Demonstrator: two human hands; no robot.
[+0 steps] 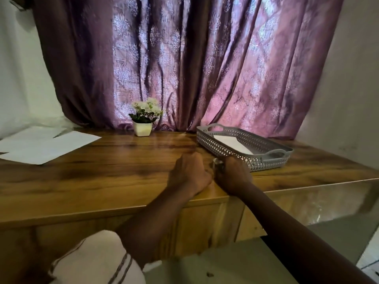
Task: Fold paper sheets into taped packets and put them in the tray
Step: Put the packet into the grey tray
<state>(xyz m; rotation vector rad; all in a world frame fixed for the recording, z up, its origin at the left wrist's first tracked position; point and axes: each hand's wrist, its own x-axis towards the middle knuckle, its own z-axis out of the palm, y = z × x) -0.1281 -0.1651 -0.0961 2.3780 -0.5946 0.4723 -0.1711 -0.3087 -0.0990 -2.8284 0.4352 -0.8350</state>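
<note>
My two hands rest side by side on the wooden table near its front edge. My right hand (pixel 232 174) is closed around a clear roll of tape (pixel 217 163), only partly visible above the fingers. My left hand (pixel 187 171) is curled beside it with fingers closed; whether it touches the tape is hidden. Just behind my right hand stands the grey perforated tray (pixel 272 160), and a folded white paper packet (pixel 232 143) lies inside it. Loose white paper sheets (pixel 47 147) lie flat at the table's far left.
A small white pot of white flowers (pixel 143 124) stands at the back of the table (pixel 102 171) before a purple curtain. White walls flank both sides. The table's front edge runs below my wrists.
</note>
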